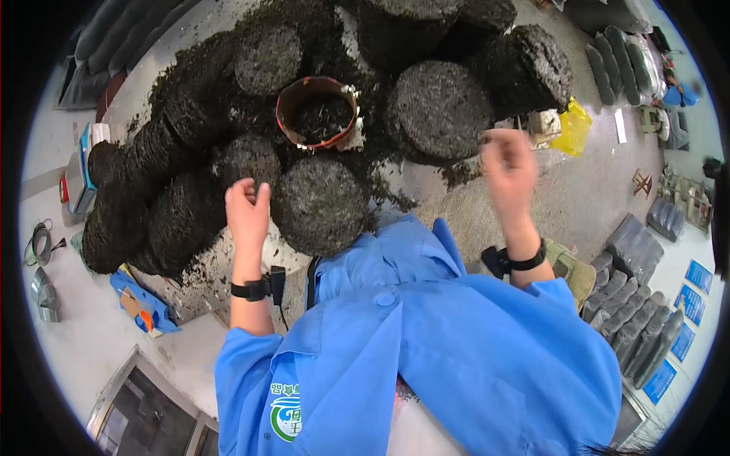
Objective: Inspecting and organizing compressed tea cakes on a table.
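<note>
My left hand (247, 216) is raised beside a round, dark, pressed seaweed-like cake (321, 205), its fingers loosely bent and its thumb apart, with nothing seen in it. On the other side, my right hand (509, 171) is a little blurred; its fingers are half curled and look empty. It hovers near the right edge of a thick dark cake (439, 110). Between and beyond the hands stands a red round hoop-like mould (284, 114) with loose dark flakes inside. I cannot tell whether either hand touches a cake.
Stacks of dark round cakes (171, 220) lean along the left, and more (528, 68) stand at the far right. Loose flakes cover much of the pale table (422, 178). A yellow bag (572, 129) lies beyond my right hand. Dark bagged rolls (635, 327) line the right wall.
</note>
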A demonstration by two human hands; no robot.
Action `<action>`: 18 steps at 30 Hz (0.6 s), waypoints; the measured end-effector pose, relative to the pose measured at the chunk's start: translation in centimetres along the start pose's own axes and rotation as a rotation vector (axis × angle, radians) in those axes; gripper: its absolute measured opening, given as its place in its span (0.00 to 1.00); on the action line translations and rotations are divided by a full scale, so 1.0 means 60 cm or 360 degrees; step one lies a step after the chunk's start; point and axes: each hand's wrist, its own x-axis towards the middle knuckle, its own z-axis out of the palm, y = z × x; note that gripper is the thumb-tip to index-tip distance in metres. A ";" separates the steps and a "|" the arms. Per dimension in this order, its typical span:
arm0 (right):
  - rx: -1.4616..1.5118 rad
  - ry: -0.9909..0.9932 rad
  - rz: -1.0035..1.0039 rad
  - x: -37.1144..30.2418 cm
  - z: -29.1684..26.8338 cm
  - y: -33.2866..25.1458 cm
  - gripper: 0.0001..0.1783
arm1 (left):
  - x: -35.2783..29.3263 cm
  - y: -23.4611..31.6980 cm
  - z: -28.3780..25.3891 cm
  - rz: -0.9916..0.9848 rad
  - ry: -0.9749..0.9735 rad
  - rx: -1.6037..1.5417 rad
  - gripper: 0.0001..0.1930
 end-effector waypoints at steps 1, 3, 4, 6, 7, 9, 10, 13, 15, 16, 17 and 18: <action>0.0069 -0.0310 -0.0017 -0.022 0.053 0.004 0.18 | -0.025 -0.014 0.016 -0.0043 -0.0070 0.0110 0.25; -0.0337 -0.0947 -0.0071 -0.065 0.158 0.015 0.25 | -0.060 -0.023 0.045 0.0095 -0.0116 0.0246 0.29; -0.0383 -0.1129 -0.0015 -0.078 0.205 0.025 0.29 | -0.073 -0.019 0.057 0.0126 -0.0111 0.0324 0.30; -0.0395 -0.1200 -0.0078 -0.081 0.263 0.048 0.32 | -0.088 -0.005 0.062 0.0165 0.0033 0.0344 0.31; -0.0345 -0.1182 -0.0020 -0.083 0.279 0.055 0.34 | -0.093 0.004 0.058 0.0255 0.0160 0.0376 0.33; -0.0311 -0.1170 0.0055 -0.079 0.297 0.060 0.38 | -0.100 0.021 0.041 0.0174 0.0164 0.0352 0.34; -0.0310 -0.1176 0.0038 -0.076 0.296 0.057 0.38 | -0.100 0.027 0.030 0.0236 0.0257 0.0307 0.34; -0.0105 -0.1075 -0.0069 -0.067 0.286 0.039 0.39 | -0.093 0.028 0.007 0.0053 0.0153 0.0105 0.31; -0.0202 -0.1129 -0.0085 -0.062 0.275 0.026 0.40 | -0.083 0.018 -0.003 -0.0052 0.0092 -0.0027 0.29; -0.0273 -0.1168 -0.0082 -0.060 0.271 0.020 0.41 | -0.076 0.011 -0.007 -0.0142 -0.0047 -0.0402 0.26; -0.0277 -0.1180 -0.0116 -0.060 0.268 0.015 0.41 | -0.073 0.005 -0.008 -0.0288 -0.0172 -0.0774 0.23; -0.0233 -0.1119 -0.0167 -0.060 0.266 0.010 0.40 | -0.070 0.001 -0.009 -0.0225 -0.0167 -0.0790 0.23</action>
